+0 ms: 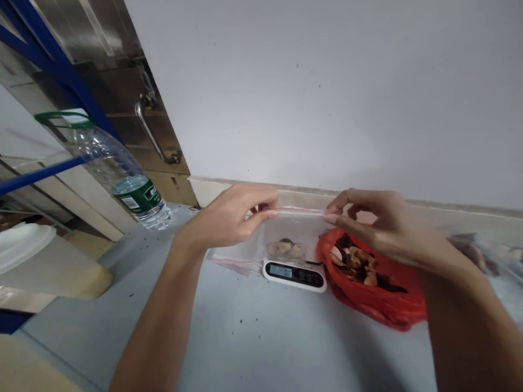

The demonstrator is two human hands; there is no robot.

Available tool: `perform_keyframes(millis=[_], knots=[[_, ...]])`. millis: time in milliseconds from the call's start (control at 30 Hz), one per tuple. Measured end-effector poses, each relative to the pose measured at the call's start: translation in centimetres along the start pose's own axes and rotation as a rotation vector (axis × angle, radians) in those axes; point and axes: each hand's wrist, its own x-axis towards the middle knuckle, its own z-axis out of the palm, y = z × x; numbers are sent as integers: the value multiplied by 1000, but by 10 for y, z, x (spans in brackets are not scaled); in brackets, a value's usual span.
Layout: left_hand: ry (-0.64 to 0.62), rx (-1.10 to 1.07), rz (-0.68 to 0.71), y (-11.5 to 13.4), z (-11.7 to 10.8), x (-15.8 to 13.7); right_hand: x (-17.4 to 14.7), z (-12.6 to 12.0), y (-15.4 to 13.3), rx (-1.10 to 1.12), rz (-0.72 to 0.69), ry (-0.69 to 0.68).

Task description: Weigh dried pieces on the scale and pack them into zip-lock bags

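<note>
My left hand [235, 215] and my right hand [373, 220] pinch the two ends of the red zip strip of a clear zip bag [294, 231]. A few brown dried pieces lie in the bottom of the bag. The bag hangs just above a white digital kitchen scale [294, 275] whose lit display faces me. To the right of the scale lies an open red plastic bag [379, 296] filled with dark and tan dried slices, under my right wrist.
A large clear water bottle [122, 177] with a green label stands at the back left of the grey table [245, 337]. Another clear zip bag [231, 258] lies flat beside the scale. A white wall rises behind. A white lid [20, 245] and beige boxes sit at the left.
</note>
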Motion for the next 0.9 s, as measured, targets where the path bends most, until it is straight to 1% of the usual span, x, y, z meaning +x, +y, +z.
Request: perform_keyframes(millis=[233, 333, 400, 467, 533, 600, 633, 667, 733, 767, 800, 833, 867, 900], knots=[[4, -9, 27, -4, -2, 2, -1, -3, 4, 5, 64, 1], [37, -34, 11, -3, -5, 3, -1, -6, 2, -7, 96, -12], [105, -42, -15, -1, -6, 3, -3, -10, -3, 1, 108, -72], [174, -48, -11, 5, -3, 6, -6, -10, -9, 33, 100, -156], [200, -49, 62, 12, 6, 10, -7, -6, -15, 52, 79, -238], [250, -8, 183, 23, 17, 17, -6, 1, -19, 0, 79, -317], [322, 35, 229, 29, 23, 21, -4, 4, -19, -53, 92, -346], [423, 90, 247, 36, 29, 24, -4, 5, -18, -90, 98, -357], [662, 197, 219, 49, 38, 30, -6, 0, -13, -79, 81, -323], [746, 228, 186, 56, 42, 32, -9, -7, -10, -41, 65, -282], [787, 234, 161, 61, 44, 34, -16, -17, -6, 2, 49, -224], [778, 215, 152, 66, 47, 35, -24, -29, -2, 22, 52, -159], [726, 170, 161, 70, 50, 36, -35, -44, 3, 9, 66, -67], [633, 108, 184, 72, 55, 37, -48, -58, 8, -36, 84, 56]])
